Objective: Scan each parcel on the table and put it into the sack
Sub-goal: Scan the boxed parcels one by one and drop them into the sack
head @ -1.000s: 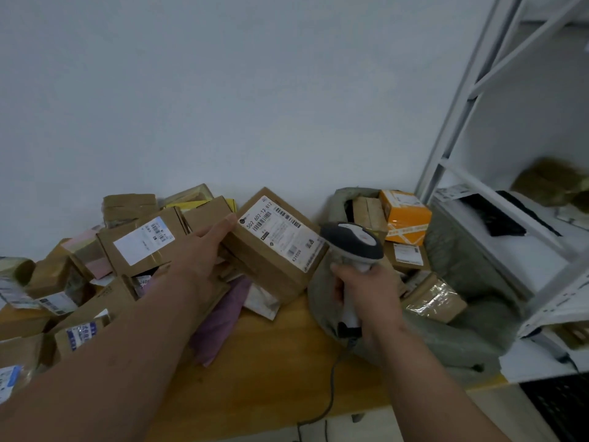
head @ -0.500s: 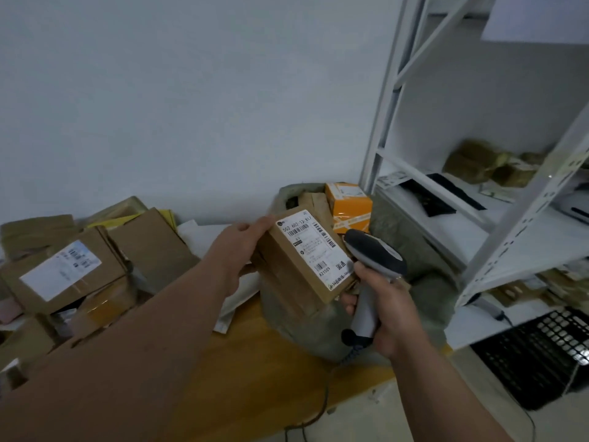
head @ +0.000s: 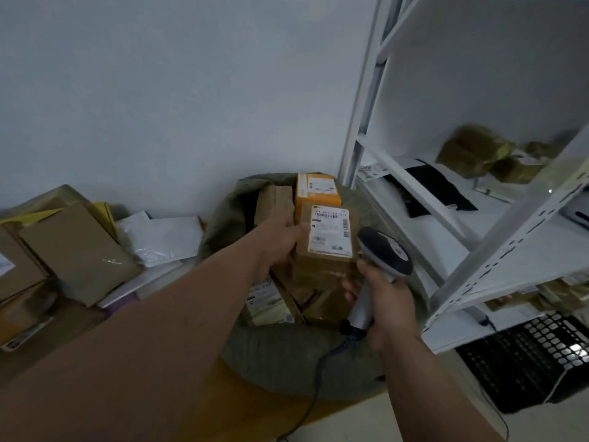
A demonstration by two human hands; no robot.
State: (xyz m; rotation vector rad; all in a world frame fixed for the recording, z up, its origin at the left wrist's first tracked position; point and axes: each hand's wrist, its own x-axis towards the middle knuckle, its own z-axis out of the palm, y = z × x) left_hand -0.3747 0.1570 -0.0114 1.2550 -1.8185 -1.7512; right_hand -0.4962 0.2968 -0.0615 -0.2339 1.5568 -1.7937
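- change: a second ago the left hand [head: 280, 242] was lifting the labelled parcel [head: 328, 247] off the pile on the table [head: 223, 406], scanner head close to the label; now the parcel has crossed over and sits above the open mouth of the sack [head: 287, 358]
- read: scan looks done, this is the drop-off step; can't confirm a successful read from the pictures
- left hand: grips the parcel by its left edge, fingers wrapped round the side, arm stretched over the sack rim
- right hand [head: 387, 306]: fist closed round the handle of the scanner [head: 384, 253], held just right of the parcel, close to touching its lower right corner; cable hangs down past the sack
- parcel position: over the sack opening, in front of the orange box [head: 315, 191] and a plain brown box [head: 274, 202] already inside; whether it rests on the parcels under it or is still carried, can't tell
- orientation: white label faces up and toward the camera; long axis runs roughly away from the person, near end lower, so it's tilted, not flat
- remaining: plenty of parcels still piled on the left of the table [head: 73, 250], incl. white mailers [head: 162, 237], so the task is far from finished
- shelving [head: 414, 193] stands right beside the sack, out of the way
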